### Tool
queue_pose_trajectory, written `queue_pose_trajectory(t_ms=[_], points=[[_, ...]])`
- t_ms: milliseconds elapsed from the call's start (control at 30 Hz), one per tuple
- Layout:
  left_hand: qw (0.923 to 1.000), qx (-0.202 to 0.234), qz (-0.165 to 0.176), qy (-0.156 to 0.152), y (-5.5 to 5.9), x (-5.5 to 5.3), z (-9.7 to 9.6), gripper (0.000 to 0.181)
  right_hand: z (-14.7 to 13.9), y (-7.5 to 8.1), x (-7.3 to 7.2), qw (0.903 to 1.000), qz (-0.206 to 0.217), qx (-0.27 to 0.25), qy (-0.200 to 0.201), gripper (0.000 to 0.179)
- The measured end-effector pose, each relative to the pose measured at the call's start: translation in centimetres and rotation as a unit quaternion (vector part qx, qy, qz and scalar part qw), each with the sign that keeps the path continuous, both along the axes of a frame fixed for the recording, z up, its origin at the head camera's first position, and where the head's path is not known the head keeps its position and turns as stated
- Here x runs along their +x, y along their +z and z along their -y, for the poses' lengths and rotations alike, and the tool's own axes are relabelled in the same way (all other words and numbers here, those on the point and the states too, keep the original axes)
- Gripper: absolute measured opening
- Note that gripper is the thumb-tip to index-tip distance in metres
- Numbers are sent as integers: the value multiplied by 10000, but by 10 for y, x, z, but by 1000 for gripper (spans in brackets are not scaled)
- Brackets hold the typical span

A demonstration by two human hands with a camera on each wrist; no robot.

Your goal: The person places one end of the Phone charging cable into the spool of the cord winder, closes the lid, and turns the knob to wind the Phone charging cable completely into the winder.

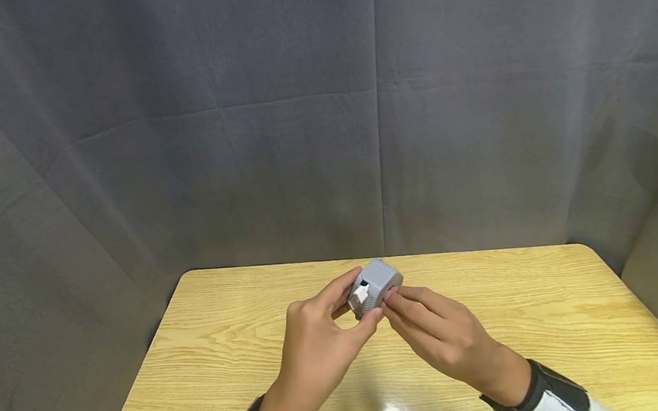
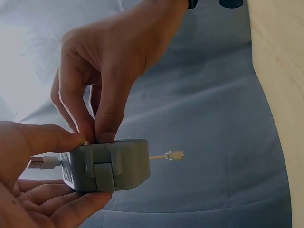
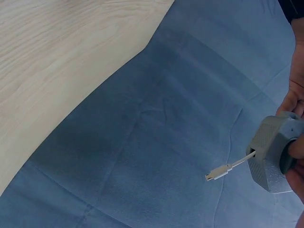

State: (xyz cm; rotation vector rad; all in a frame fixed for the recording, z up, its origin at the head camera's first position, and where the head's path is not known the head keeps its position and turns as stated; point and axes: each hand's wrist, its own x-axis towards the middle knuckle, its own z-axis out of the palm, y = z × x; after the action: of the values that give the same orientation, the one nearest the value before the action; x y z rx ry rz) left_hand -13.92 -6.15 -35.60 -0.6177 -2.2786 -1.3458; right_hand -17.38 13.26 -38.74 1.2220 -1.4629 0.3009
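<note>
A grey cable winder [image 1: 381, 278], a small box with a dotted texture, is held up over the table. My left hand [image 1: 316, 340] grips it, thumb on one face and fingers on the opposite one. A white USB plug [image 2: 43, 162] sticks out of one end. From the other end comes a short white cable with a small connector [image 3: 219, 172]. With its fingertips my right hand [image 1: 442, 332] pinches at a round dark knob [image 3: 286, 159] on the winder's side. Those fingers partly cover the knob.
Beneath the hands lies a light wood-grain table [image 1: 229, 345] with rounded far corners. Grey cloth [image 1: 302, 168] hangs behind it and along both sides. Each wrist wears a dark strap [image 1: 547, 392].
</note>
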Motion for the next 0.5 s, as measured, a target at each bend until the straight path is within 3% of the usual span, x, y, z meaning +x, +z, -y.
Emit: queue_pose_trajectory(t_ms=[200,333,433,500], points=[[9999,-57,120,46,1,0,-1,51,0,2,-1,10000,27,-54,2,24],[10000,-9,-32,88,-1,0,-2,52,2,1,-1,9971,634,-407,133,23],[9994,134,-308,93,-5,0,-6,52,3,0,0,9851,1338,-1061,227,22],[9978,258,-601,105,-9,0,-10,52,4,-1,0,9691,1825,-1627,323,23]])
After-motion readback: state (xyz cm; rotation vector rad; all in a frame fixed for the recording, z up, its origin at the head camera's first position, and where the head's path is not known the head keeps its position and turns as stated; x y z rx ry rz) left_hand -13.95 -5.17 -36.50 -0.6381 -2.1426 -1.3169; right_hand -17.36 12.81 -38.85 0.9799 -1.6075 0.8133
